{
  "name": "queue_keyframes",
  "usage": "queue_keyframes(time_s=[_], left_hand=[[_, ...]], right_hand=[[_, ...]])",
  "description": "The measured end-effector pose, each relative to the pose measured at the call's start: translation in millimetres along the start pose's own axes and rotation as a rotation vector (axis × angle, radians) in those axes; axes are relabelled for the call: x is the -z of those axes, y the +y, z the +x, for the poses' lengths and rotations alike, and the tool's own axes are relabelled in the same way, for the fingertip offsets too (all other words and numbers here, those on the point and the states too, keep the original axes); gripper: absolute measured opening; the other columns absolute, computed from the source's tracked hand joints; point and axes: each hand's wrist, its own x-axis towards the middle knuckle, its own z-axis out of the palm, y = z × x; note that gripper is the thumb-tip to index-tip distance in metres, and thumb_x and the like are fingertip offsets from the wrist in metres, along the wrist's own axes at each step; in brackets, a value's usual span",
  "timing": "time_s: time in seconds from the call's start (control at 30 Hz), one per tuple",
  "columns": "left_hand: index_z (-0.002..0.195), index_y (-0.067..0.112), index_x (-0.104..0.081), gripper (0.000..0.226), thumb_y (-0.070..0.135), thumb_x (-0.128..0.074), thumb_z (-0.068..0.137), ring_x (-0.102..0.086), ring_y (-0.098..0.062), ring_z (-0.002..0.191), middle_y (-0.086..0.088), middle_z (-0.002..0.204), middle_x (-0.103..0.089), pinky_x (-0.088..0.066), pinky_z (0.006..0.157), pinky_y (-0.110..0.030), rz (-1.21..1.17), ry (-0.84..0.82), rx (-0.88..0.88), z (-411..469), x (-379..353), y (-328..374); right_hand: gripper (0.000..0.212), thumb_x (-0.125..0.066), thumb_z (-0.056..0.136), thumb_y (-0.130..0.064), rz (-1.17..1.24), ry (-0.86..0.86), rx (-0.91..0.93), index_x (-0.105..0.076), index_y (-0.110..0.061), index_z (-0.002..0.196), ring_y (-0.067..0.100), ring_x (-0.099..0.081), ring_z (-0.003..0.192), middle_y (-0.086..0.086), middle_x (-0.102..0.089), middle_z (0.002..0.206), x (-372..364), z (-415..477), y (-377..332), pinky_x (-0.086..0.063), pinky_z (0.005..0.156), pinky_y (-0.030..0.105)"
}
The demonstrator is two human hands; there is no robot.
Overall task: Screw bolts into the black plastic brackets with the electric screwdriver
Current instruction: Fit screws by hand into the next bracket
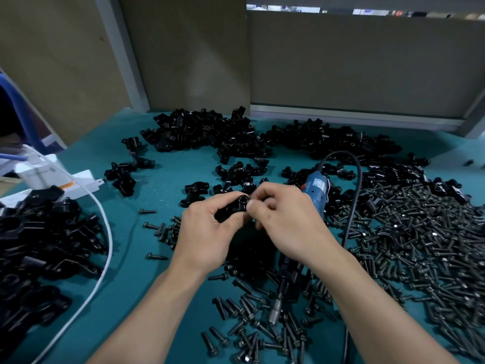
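The bracket [237,206] sits above the middle of the table [162,179], cupped in my left hand [207,232], whose fingers curl round its body so the round boss faces up. My right hand [286,219] pinches narrow at that boss with thumb and forefinger. Whether a bolt is already between them I cannot tell, as the fingers hide it.

I judge the piece light and stiff, moulded plastic with a slick sheen, so it wants holding by the thick body and not by the thin ears (those would twist in my grip under the driver's torque).

The loose bolts [420,245] lie heaped to my right, small and easy to fumble. The electric screwdriver [316,191] rests on the table just beyond my right hand, untouched.
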Motion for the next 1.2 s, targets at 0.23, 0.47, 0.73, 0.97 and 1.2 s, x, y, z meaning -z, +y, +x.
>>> queue_keyframes(time_s=[0.23, 0.47, 0.73, 0.97, 1.2], left_hand=[[0.119, 0.037, -0.077, 0.039, 0.023, -0.086, 0.083, -0.075, -0.008, 0.094, 0.019, 0.108, -0.078, -0.060, 0.088, -0.026, -0.018, -0.001, 0.067, 1.7, 0.9, -2.4], [0.117, 0.040, -0.075, 0.041, 0.030, -0.089, 0.080, -0.063, 0.021, 0.079, 0.041, 0.094, -0.068, -0.048, 0.074, 0.000, 0.001, 0.020, 0.089, 3.5, 1.0, -1.6], [0.118, 0.041, -0.073, 0.041, 0.034, -0.088, 0.080, -0.075, -0.004, 0.091, 0.017, 0.109, -0.077, -0.060, 0.085, -0.022, -0.024, 0.036, 0.119, 3.0, 0.7, -1.1], [0.120, 0.037, -0.075, 0.042, 0.032, -0.088, 0.081, -0.070, 0.000, 0.109, 0.015, 0.117, -0.076, -0.057, 0.100, -0.033, -0.007, 0.018, 0.126, 3.2, 3.2, 2.4], [0.122, 0.036, -0.074, 0.042, 0.032, -0.087, 0.082, -0.075, -0.019, 0.105, 0.010, 0.116, -0.077, -0.059, 0.098, -0.042, -0.012, -0.003, 0.156, 1.7, 2.2, 5.0]], right_hand=[[0.041, -0.054, 0.106, -0.036, -0.010, 0.024, -0.036, -0.063, -0.017, 0.071, 0.016, -0.054, 0.051, 0.008, -0.069, 0.066, -4.8, -1.0, -1.1, -0.052, 0.058, 0.042], [0.023, -0.060, 0.103, -0.028, 0.021, -0.011, -0.011, -0.064, -0.027, 0.081, 0.003, -0.055, 0.048, -0.003, -0.070, 0.061, -1.5, 2.5, 0.3, -0.044, 0.049, 0.024], [0.021, -0.061, 0.102, -0.031, 0.051, 0.008, -0.002, -0.066, -0.026, 0.083, 0.010, -0.059, 0.051, -0.002, -0.070, 0.063, -0.4, 2.1, 0.6, -0.045, 0.048, 0.023], [0.026, -0.058, 0.103, -0.035, 0.084, 0.028, 0.018, -0.065, -0.027, 0.080, 0.013, -0.059, 0.054, 0.001, -0.069, 0.064, -2.8, 0.3, 1.9, -0.046, 0.051, 0.027], [0.038, -0.055, 0.105, -0.038, 0.018, 0.052, 0.020, -0.063, -0.022, 0.072, 0.008, -0.052, 0.045, 0.000, -0.067, 0.061, -6.4, -0.3, 2.4, -0.044, 0.048, 0.029]])
